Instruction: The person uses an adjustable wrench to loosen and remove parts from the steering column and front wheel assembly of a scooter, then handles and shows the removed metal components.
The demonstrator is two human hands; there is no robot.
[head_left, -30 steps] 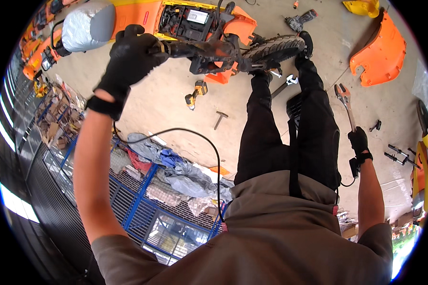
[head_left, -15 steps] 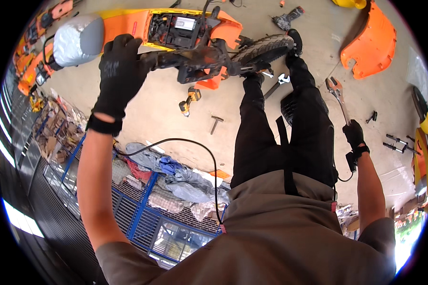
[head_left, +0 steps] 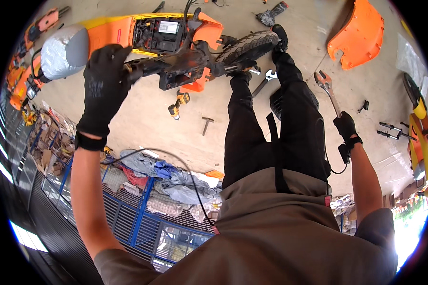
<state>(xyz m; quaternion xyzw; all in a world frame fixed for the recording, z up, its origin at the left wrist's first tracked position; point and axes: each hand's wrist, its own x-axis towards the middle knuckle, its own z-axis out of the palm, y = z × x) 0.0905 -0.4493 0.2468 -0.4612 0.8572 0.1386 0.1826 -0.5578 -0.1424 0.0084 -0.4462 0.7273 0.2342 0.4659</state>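
My left hand (head_left: 103, 85), in a black glove, has its fingers curled about the free end of a dark steering tube (head_left: 152, 66). The tube belongs to the front end of an orange and yellow scooter (head_left: 110, 32) with its body panels opened. The fingers partly hide where they meet the tube. Down at my right side, my gloved right hand (head_left: 345, 125) is closed round the handle of a large adjustable wrench (head_left: 332, 94), whose reddish jaw points away from me. The knobbly front tyre (head_left: 249, 47) lies by my foot.
On the floor are a yellow cordless drill (head_left: 178, 104), a hammer (head_left: 207, 125), a second adjustable wrench (head_left: 265, 83), a grey power tool (head_left: 272, 14) and an orange panel (head_left: 359, 35). Blue metal racking (head_left: 140, 213) with cloths stands on the left. A black cable (head_left: 188, 168) trails beside me.
The whole view has shifted a little, so the scooter and floor tools sit farther left. My left fingers have changed position at the tube's end. The wrench stays in my right hand.
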